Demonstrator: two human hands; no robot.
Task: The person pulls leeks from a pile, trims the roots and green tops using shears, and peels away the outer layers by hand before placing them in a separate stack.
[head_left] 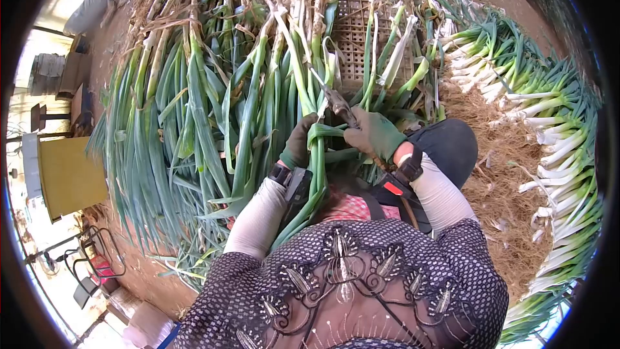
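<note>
My left hand (300, 142), in a green glove, is closed around the green leaves of a long leek (316, 168); one leaf is folded across the stalk. The leek's leaves trail down towards my lap, and its root end points away from me. My right hand (374, 132), also gloved, grips an air blow gun (338, 105) with its thin nozzle pointing up and left along the stalks. A brown hose (408, 210) runs down from beneath that hand. Untrimmed leeks (194, 103) with dry, brown outer leaves lie in a thick pile beside my left hand.
A brown plastic crate (357, 32) stands ahead, with several leeks across it. Cleaned white-stemmed leeks (562, 148) curve along the right side around a heap of stringy brown root debris (504, 181). A yellow panel (71, 174) and a chair (97, 265) are at the left.
</note>
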